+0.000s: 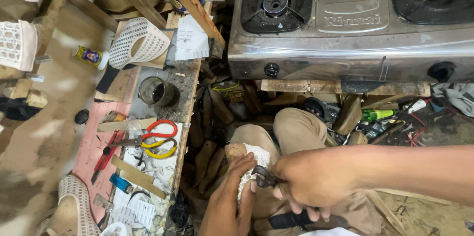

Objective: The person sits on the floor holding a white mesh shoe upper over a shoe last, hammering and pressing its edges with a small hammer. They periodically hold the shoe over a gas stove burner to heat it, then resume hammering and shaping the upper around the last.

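Roughly low centre, on the lap: left hand [228,201] cups a white mesh shoe upper [253,164] stretched over a wooden form, fingers wrapped round it. Right hand [308,179] closed tight on dark pliers [264,177], which bite the mesh edge — forearm reaching in from the right. Risk: a hard pull could tear the mesh, or the pliers slip toward the left fingertips — they sit just beside the tool.

Cramped shoemaking workshop, cluttered work surface [185,102] with scissors [148,135], glue-stained tin [157,92], white mesh shoe uppers [136,43], wooden shoe lasts [207,154] piled on the floor, steel two-burner gas stove [350,23] nearby
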Demonstrator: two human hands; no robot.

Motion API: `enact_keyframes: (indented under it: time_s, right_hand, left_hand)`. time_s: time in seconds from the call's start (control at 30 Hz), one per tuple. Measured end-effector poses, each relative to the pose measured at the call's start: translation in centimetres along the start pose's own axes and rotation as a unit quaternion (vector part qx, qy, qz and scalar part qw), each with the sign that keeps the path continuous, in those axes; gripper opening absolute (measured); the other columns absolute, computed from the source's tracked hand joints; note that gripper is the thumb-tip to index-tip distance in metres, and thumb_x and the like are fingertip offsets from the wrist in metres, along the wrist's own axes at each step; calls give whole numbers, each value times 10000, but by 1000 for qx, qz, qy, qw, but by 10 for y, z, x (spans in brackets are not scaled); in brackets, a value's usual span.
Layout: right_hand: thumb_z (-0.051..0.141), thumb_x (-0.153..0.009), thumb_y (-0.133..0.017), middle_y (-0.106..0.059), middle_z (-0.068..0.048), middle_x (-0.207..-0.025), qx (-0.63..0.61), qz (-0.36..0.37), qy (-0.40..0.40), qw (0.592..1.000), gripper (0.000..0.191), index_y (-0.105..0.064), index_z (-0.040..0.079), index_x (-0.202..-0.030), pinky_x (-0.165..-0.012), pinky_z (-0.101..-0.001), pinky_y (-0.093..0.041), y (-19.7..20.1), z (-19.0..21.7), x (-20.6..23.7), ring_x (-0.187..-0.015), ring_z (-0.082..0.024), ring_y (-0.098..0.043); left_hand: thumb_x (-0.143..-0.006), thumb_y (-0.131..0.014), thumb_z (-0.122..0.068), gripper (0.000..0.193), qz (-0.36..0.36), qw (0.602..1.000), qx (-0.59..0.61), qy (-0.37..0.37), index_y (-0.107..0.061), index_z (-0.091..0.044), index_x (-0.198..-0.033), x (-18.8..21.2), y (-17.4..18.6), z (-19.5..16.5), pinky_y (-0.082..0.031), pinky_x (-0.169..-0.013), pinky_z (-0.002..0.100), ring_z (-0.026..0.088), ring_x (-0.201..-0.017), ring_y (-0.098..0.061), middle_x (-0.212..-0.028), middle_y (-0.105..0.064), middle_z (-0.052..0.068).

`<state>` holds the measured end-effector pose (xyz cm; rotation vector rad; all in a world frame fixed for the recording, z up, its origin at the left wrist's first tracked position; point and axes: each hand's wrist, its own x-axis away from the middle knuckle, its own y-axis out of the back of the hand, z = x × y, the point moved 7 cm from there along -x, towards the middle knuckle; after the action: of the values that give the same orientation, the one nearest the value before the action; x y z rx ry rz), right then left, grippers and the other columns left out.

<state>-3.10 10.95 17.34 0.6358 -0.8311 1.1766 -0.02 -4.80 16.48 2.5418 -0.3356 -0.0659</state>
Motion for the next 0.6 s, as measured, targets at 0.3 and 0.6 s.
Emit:
enact_keyframes:
  time_s: [0.3,0.6]
  right_hand:
    - [175,-963,-513,-713,-208,-902,110,-313,210,920,283,-499,60,-1222,-715,-545,-522,-16,19,-31,-866,-451,-688]
    - [-16,-766,-570,-721,-199,-1005,138,-338,277,889,430,-540,54,-1189,-698,-556,-519,-27,0,-38,-896,-449,-694]
  left_hand:
    - [-936,-543,-232,421,-73,899,326,284,-724,-128,-1302,-3,15,41,-672,-760,366,167,-1151,-689,-1400,-666,-24]
    - [-1015,-561,-180,315,-103,981,123,106,-728,-21,-1230,-2,23,20,-491,-1040,367,206,-1312,-635,-1356,-731,111]
